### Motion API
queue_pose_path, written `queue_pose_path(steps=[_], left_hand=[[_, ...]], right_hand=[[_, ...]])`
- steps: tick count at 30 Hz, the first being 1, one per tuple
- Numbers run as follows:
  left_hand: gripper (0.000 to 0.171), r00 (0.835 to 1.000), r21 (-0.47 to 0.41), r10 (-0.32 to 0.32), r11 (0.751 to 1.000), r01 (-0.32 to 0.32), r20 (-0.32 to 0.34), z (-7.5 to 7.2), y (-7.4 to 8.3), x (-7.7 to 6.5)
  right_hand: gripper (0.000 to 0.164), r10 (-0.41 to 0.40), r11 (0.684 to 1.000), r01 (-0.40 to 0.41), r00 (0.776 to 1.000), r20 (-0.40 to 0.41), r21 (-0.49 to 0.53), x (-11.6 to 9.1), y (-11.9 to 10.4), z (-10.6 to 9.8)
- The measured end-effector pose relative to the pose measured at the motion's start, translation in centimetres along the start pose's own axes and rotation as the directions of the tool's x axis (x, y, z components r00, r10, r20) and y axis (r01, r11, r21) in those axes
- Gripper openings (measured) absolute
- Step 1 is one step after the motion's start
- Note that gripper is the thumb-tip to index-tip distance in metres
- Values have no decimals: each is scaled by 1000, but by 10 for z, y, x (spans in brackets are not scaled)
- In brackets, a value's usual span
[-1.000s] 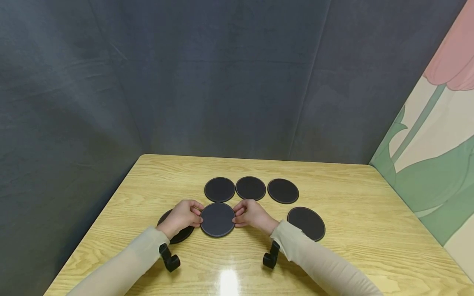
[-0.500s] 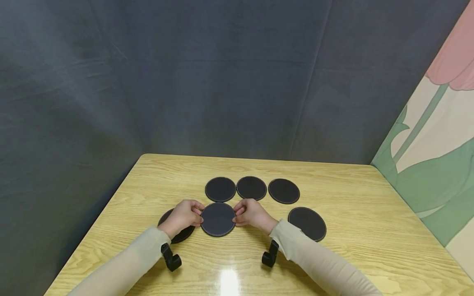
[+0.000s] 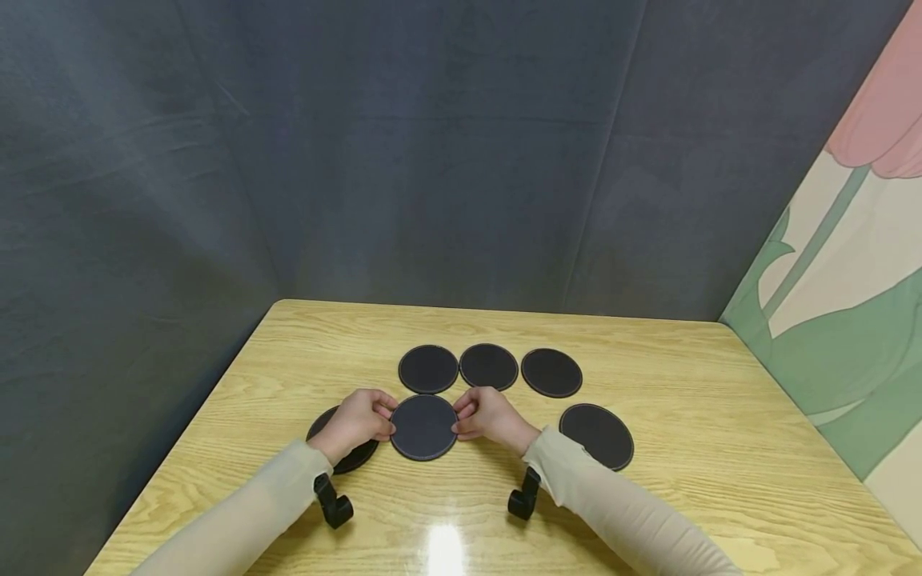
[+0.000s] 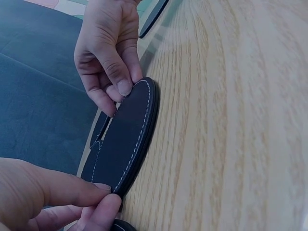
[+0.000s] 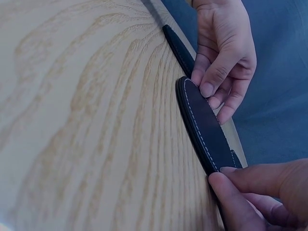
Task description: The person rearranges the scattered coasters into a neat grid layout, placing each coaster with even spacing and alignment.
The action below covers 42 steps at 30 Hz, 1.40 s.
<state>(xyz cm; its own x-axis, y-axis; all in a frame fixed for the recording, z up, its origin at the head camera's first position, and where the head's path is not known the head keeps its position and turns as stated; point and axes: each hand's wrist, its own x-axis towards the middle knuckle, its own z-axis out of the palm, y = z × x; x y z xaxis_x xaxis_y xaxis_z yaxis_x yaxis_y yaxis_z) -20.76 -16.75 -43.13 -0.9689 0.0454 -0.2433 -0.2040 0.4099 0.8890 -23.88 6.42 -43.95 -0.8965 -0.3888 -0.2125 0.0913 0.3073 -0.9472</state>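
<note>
A round black coaster (image 3: 423, 427) with pale stitching lies near the middle of the wooden table. In the left wrist view the coaster (image 4: 127, 130) shows a layered edge, like two discs one on top of the other. My left hand (image 3: 358, 424) pinches its left rim between thumb and fingers. On the opposite side, my right hand (image 3: 495, 418) pinches the right rim; the right wrist view shows its thumb on top of the coaster (image 5: 204, 125). Another black coaster (image 3: 358, 458) lies partly hidden beneath my left hand and wrist.
Behind the hands, a row holds a left coaster (image 3: 428, 369), a middle coaster (image 3: 489, 366) and a right coaster (image 3: 551, 372). One more coaster (image 3: 596, 436) lies by my right forearm. A dark curtain (image 3: 446, 160) hangs behind the table (image 3: 691, 400); a flower-painted wall (image 3: 857, 320) stands right.
</note>
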Motion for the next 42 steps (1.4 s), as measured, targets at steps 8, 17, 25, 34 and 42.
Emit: queue_pose_path(steps=[8, 17, 25, 34, 42], left_hand=[[35, 1000, 24, -4, 1000, 4, -1, 0, 3, -2], [34, 1000, 37, 10, 999, -11, 22, -2, 4, -3], [34, 1000, 28, 1, 1000, -2, 28, -2, 6, -3], [32, 1000, 26, -21, 999, 20, 16, 0, 3, -2], [28, 998, -15, -11, 1000, 11, 60, -5, 3, -2]], right_hand=[[29, 1, 1000, -1, 1000, 8, -4, -1, -2, 1], [30, 35, 999, -35, 999, 3, -25, -1, -5, 1], [30, 38, 999, -38, 999, 3, -30, -1, -7, 1], [27, 21, 999, -20, 999, 33, -30, 0, -3, -2], [28, -29, 999, 34, 980, 196, -19, -6, -4, -21]])
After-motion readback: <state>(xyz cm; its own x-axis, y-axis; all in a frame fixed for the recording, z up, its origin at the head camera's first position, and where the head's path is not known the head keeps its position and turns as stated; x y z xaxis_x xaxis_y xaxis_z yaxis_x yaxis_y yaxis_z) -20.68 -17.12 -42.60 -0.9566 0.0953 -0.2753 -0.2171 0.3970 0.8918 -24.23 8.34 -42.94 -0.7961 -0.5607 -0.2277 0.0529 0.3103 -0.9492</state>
